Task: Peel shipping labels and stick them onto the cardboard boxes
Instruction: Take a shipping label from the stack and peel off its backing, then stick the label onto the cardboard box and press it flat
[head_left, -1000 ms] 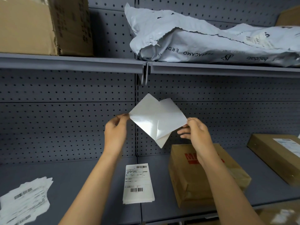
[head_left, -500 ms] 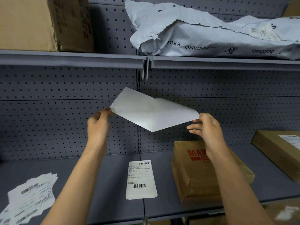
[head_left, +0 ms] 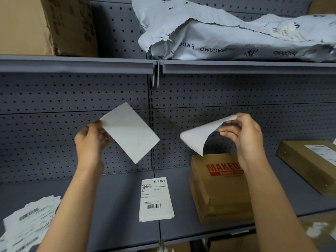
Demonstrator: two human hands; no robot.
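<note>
Now my left hand (head_left: 90, 140) holds one flat white sheet (head_left: 130, 132) by its corner, pinched between thumb and fingers (head_left: 103, 136), and the sheet is tilted in the air before the grey pegboard wall (head_left: 54, 99). My right hand (head_left: 244, 137) grasps a second white sheet (head_left: 199, 136) at its upper edge; this one curls downward and hangs just above the brown cardboard box (head_left: 218, 190) with red letters. The two sheets are apart and do not touch. I cannot tell which one is the label and which is the backing. On the shelf (head_left: 112, 206) below, between my arms, lies a small stack of printed labels (head_left: 156, 199). At far left lies a loose pile of papers (head_left: 27, 228). A second box (head_left: 309, 160), already with a label on top, stands at the right.
</note>
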